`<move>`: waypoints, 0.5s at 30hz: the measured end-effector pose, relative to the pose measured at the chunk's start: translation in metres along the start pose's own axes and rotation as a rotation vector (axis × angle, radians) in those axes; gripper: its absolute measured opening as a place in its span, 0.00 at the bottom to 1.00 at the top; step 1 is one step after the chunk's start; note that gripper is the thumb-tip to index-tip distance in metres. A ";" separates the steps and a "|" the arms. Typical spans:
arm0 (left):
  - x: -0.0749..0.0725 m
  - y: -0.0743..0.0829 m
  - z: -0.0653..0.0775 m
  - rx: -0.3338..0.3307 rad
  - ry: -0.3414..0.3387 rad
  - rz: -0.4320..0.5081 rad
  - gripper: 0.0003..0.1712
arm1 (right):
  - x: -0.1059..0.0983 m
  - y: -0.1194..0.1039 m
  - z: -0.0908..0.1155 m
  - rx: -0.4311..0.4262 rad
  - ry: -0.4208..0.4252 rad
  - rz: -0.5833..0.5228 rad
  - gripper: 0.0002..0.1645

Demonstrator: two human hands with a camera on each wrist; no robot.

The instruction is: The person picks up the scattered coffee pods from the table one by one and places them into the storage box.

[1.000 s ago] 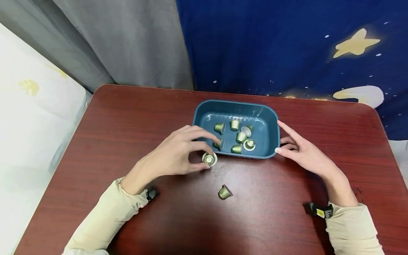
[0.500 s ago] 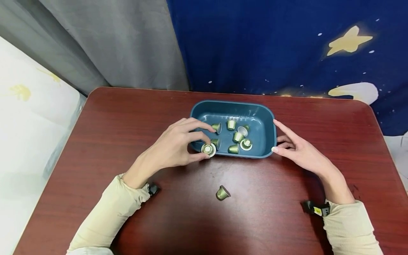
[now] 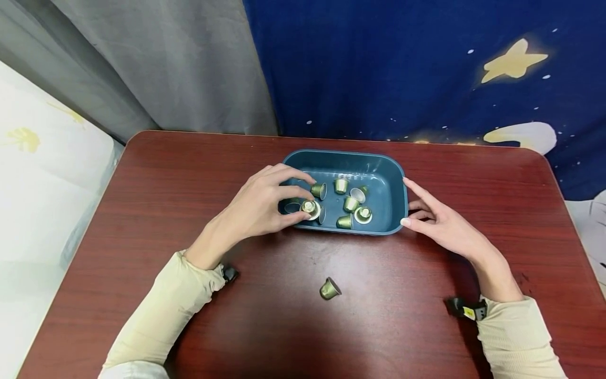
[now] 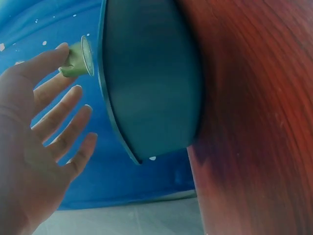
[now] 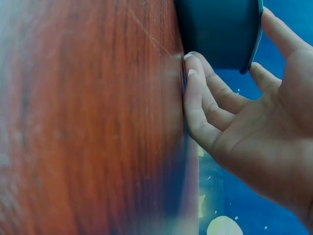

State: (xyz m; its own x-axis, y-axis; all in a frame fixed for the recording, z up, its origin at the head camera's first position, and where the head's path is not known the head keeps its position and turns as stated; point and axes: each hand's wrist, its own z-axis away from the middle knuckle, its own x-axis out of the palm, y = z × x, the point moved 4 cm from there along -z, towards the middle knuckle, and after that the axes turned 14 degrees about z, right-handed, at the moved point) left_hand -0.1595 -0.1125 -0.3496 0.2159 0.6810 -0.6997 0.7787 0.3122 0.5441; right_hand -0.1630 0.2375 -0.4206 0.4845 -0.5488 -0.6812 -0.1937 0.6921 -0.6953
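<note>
My left hand [image 3: 262, 202] pinches a green coffee capsule [image 3: 309, 207] between thumb and index finger, over the left end of a blue plastic bin [image 3: 374, 232]. In the left wrist view, this capsule [image 4: 77, 58] is at the fingertips beside the bin's rim, the other fingers spread. Several green capsules lie scattered in the bin, among them one with its silvery lid showing [image 3: 357, 195]. At the bin's right end, my right hand [image 3: 440, 221] touches the rim with index finger and thumb; its other fingers bend beneath. Another capsule [image 3: 330, 288] lies on its side on the table.
The reddish-brown wooden table [image 3: 213, 326] bears the bin toward its far edge. Behind that edge hang a grey curtain [image 3: 189, 68] and a blue curtain [image 3: 369, 68] with stars. A white panel [image 3: 42, 200] stands along the left side.
My left hand has carried the pinched capsule from in front of the bin's near rim up over its inside. The right hand stays at the bin's right end. The view has shifted slightly.
</note>
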 end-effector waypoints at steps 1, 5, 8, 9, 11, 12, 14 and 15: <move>0.000 -0.001 0.000 -0.003 0.000 -0.003 0.13 | 0.000 0.000 0.000 0.000 -0.001 -0.004 0.48; -0.001 -0.007 -0.001 -0.007 0.000 -0.015 0.14 | 0.000 0.000 -0.001 -0.011 0.000 -0.024 0.49; 0.000 -0.011 -0.002 -0.010 -0.008 -0.020 0.14 | 0.000 0.000 -0.001 -0.014 -0.002 -0.034 0.49; 0.000 -0.013 -0.002 -0.012 -0.011 -0.021 0.14 | 0.000 0.000 -0.001 -0.012 -0.003 -0.035 0.49; 0.002 -0.017 -0.003 -0.014 -0.014 -0.021 0.14 | 0.000 0.000 -0.001 -0.001 -0.010 -0.035 0.49; 0.002 -0.018 -0.003 -0.017 -0.016 -0.024 0.13 | 0.001 0.000 -0.001 0.002 -0.014 -0.036 0.49; 0.004 -0.022 -0.004 -0.023 -0.021 -0.032 0.13 | 0.001 0.000 -0.001 0.009 -0.022 -0.036 0.49; 0.005 -0.024 -0.004 -0.024 -0.023 -0.037 0.13 | 0.001 0.000 0.000 0.009 -0.023 -0.036 0.49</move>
State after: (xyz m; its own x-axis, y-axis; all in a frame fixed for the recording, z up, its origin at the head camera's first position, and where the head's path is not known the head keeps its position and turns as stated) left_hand -0.1796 -0.1142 -0.3643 0.2012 0.6534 -0.7298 0.7720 0.3528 0.5287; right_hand -0.1629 0.2367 -0.4212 0.5108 -0.5626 -0.6501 -0.1679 0.6763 -0.7172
